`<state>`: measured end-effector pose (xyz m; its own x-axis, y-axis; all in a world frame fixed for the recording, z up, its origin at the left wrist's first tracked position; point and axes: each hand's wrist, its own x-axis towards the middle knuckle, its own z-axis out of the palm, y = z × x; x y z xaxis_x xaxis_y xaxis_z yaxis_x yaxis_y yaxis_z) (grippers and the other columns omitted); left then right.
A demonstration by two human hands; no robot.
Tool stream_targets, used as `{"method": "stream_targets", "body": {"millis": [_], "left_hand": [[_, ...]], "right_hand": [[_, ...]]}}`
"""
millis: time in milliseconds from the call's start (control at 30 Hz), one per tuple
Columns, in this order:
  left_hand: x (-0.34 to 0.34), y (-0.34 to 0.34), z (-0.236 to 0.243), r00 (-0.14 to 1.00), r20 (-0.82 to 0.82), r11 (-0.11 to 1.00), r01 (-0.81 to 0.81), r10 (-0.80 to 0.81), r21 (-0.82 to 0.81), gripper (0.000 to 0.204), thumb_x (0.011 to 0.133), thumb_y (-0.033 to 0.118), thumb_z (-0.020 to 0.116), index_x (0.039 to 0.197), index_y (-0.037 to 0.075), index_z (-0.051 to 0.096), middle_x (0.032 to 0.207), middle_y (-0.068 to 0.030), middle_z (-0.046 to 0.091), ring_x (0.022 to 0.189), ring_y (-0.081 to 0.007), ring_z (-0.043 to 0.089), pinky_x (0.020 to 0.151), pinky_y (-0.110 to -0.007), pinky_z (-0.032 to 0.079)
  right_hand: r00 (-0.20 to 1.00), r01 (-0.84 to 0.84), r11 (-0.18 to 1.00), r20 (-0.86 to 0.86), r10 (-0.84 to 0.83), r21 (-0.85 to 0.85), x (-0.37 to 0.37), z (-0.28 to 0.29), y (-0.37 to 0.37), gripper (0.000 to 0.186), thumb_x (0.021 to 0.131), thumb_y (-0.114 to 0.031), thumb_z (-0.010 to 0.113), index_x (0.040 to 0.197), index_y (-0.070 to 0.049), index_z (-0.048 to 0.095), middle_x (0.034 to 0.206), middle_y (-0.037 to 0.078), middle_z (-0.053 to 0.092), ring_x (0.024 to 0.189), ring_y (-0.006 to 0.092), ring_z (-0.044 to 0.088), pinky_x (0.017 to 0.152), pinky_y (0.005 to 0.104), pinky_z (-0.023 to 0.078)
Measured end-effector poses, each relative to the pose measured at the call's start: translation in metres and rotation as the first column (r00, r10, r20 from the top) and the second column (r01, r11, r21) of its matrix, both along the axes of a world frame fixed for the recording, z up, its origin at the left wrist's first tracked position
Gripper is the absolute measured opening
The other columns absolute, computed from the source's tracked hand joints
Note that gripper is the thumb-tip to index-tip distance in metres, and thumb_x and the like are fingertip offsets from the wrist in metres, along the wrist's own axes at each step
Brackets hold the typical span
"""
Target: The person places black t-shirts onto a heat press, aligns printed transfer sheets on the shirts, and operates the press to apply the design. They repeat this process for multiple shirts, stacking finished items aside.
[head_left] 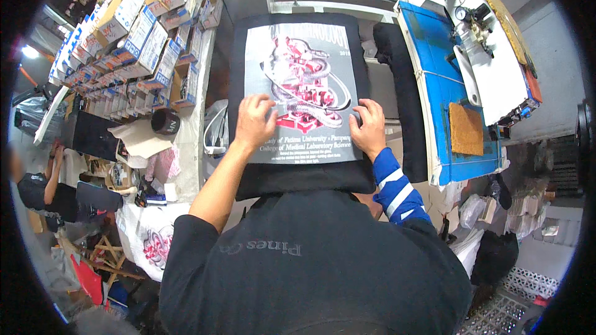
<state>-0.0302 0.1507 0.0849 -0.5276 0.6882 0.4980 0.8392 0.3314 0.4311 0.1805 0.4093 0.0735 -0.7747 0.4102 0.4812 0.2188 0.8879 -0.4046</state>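
A grey printed sheet (298, 49) with a red and silver picture and lines of white lettering lies on black cloth (279, 177), which covers a flat padded board in front of me. My left hand (255, 122) rests over the sheet's left edge, its fingers bent and apart. At the opposite edge is my right hand (370, 125), thumb and fingers spread, fingertips near the sheet's border. Neither hand visibly grips anything. A blue sleeve (397, 189) with white stripes covers my right forearm; the left forearm is bare.
Stacked cardboard boxes (133, 43) fill the shelf at left, above a dark mug (166, 122). Right of the board stand a blue panel (434, 87) with a brown pad (465, 129) and a white machine (496, 43). Another person (46, 189) works at far left.
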Motion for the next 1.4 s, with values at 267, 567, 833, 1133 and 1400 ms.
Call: {"method": "stream_targets", "body": {"millis": [267,567,833,1133,1400], "left_hand": [[-0.089,0.107,-0.011,0.989,-0.107,0.993,0.095,-0.101,-0.063,0.022,0.083,0.013,0.071,0.103,0.004,0.07,0.115,-0.015,0.064,0.112,-0.0361,0.058,0.103,-0.049,0.042],[-0.168,0.204,-0.021,0.983,-0.183,0.998,-0.013,0.001,-0.064,0.025,0.085,0.012,0.066,0.108,0.005,0.07,0.115,-0.011,0.064,0.115,-0.0313,0.057,0.111,-0.056,0.035],[-0.185,0.208,-0.028,0.994,-0.111,0.975,-0.013,-0.012,-0.22,0.031,0.088,0.018,0.068,0.115,0.004,0.069,0.139,-0.0126,0.059,0.133,-0.0332,0.05,0.116,-0.062,0.029],[-0.181,0.202,-0.031,0.995,-0.094,0.988,0.031,-0.045,-0.15,0.042,0.09,0.028,0.066,0.121,-0.001,0.062,0.14,-0.0186,0.057,0.136,-0.0379,0.047,0.118,-0.06,0.029],[-0.182,0.201,-0.032,0.997,-0.057,0.988,0.036,-0.045,-0.147,0.042,0.09,0.028,0.068,0.121,-0.001,0.063,0.141,-0.0195,0.056,0.139,-0.0398,0.045,0.119,-0.059,0.027]], "right_hand": [[0.987,-0.11,0.994,0.121,0.11,-0.009,-0.07,-0.001,0.026,0.027,0.082,-0.024,0.073,0.1,-0.004,0.068,0.118,0.018,0.062,0.118,0.0389,0.055,0.103,0.0503,0.043],[0.984,-0.123,0.991,0.126,0.128,-0.051,-0.08,0.003,0.034,0.025,0.079,-0.021,0.074,0.097,-0.006,0.065,0.109,0.015,0.059,0.111,0.0384,0.054,0.099,0.0511,0.043],[0.984,-0.115,0.989,0.122,0.126,-0.095,-0.08,0.003,0.033,0.027,0.08,-0.021,0.074,0.101,-0.006,0.065,0.111,0.015,0.058,0.114,0.0396,0.053,0.104,0.0534,0.041],[0.968,-0.16,0.985,0.187,0.168,-0.056,-0.08,0.01,0.051,0.042,0.081,-0.023,0.076,0.116,-0.001,0.066,0.13,0.02,0.058,0.128,0.0422,0.051,0.113,0.0537,0.037],[0.97,-0.148,0.987,0.187,0.158,-0.067,-0.079,0.007,0.049,0.046,0.083,-0.027,0.075,0.121,-0.002,0.066,0.134,0.02,0.057,0.133,0.0402,0.049,0.117,0.0532,0.034]]}}
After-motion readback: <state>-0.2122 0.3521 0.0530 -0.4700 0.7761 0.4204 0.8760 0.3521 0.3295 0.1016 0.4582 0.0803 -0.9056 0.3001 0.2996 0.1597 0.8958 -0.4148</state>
